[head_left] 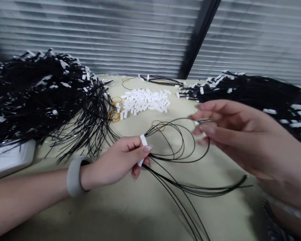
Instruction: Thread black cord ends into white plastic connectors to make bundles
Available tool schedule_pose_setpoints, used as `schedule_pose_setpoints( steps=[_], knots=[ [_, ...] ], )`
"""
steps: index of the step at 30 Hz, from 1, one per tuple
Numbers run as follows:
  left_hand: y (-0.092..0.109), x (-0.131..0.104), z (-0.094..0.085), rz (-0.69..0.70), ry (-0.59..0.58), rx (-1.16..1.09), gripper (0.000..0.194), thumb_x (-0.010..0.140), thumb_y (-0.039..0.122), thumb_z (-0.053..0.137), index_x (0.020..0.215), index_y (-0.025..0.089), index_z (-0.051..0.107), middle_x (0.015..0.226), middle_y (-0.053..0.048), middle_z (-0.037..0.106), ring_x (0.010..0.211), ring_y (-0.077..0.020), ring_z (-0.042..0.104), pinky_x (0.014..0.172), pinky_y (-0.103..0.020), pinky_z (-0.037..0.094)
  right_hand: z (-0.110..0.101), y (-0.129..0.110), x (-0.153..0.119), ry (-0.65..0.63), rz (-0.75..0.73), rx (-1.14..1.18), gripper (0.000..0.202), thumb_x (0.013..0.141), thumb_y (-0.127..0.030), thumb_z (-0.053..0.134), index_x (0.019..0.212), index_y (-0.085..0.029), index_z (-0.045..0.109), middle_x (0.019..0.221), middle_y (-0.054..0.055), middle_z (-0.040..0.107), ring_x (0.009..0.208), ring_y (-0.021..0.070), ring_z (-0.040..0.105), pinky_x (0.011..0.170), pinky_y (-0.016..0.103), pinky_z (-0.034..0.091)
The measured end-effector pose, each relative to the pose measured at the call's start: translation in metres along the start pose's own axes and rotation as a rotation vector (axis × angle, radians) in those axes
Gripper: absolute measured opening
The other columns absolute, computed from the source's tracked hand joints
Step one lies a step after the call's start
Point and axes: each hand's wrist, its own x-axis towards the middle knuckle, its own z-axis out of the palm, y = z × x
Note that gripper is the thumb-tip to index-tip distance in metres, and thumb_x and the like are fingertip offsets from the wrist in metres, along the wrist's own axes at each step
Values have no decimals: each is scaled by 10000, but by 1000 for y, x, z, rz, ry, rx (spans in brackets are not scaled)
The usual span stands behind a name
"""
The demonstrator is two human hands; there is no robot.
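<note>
Between its thumb and fingers, my left hand (126, 160) pinches a long white connector (143, 140) with several thin black wires (183, 160) running out of it. Some of these wires curve up in loops to the right, while others trail loose toward the lower right. My right hand (230, 134), slightly blurred, is closed on wire ends beside a small white piece (196, 123) at its fingertips. The loops span the gap between both hands, above the table.
A large heap of black wires (40, 90) with white connectors lies left, another heap (256, 93) right. White connectors (147, 100) are piled at the back middle, near yellow rubber bands (114, 116). A white tray (27, 155) stands at left, and blinds (140, 33) hang behind the table (110, 214).
</note>
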Motion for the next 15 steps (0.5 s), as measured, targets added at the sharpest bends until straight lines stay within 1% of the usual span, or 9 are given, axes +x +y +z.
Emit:
schedule_pose_setpoints(
  steps=[1,2,3,4,6,8,10,12,15],
  knots=[
    [0,1,0,4,5,-15,231,826,350,527,724,144,531,661,25,581,419,-32,474,402,-160,400,1,-4,-1,43,37,0,136,819,-241,532,950,-239,571,843,47,633,716,149,603,554,260,484],
    [0,1,1,11,11,-34,227,828,347,526,727,144,529,666,26,580,422,-31,477,407,-160,408,2,-8,-4,56,59,7,90,796,-239,561,884,-232,580,859,61,617,773,173,589,574,282,474],
    [-1,2,1,19,17,-54,225,831,343,524,727,144,525,670,27,579,428,-32,482,414,-162,415,4,-13,-6,53,35,-7,30,772,-246,586,789,-222,581,822,64,600,763,180,569,558,290,451],
    [-1,3,1,27,21,-69,226,833,341,522,724,142,522,676,25,578,436,-34,487,421,-164,421,6,-17,-9,8,-20,-42,86,753,-258,601,691,-211,563,749,55,576,705,172,544,523,290,416],
    [-2,3,1,42,27,-85,224,836,334,519,723,141,519,687,23,576,451,-38,496,438,-171,432,13,-24,-15,-195,-135,-137,208,755,-273,577,572,-199,509,594,17,505,554,136,462,464,284,327],
    [-2,2,1,59,28,-86,222,837,332,518,724,140,520,679,23,571,454,-41,498,445,-176,432,22,-25,-21,-384,-179,-248,215,774,-223,527,562,-197,495,537,-8,476,497,123,415,459,280,267],
    [-2,2,1,66,36,-87,212,833,328,520,732,142,522,673,23,569,454,-45,499,447,-181,433,31,-23,-25,-477,-192,-352,190,763,-138,497,583,-198,497,552,-15,501,506,127,428,470,277,238],
    [-1,2,2,67,50,-89,206,827,326,524,732,143,521,674,21,570,457,-50,502,445,-186,435,36,-19,-26,-509,-198,-429,189,740,-94,483,582,-197,487,550,-18,511,493,126,426,463,269,202],
    [0,2,4,73,94,-78,199,825,316,520,728,143,522,679,15,573,462,-53,503,445,-188,436,34,-13,-23,-468,-147,-630,181,741,-130,475,571,-191,464,498,-11,488,424,116,376,447,257,148]
  ],
)
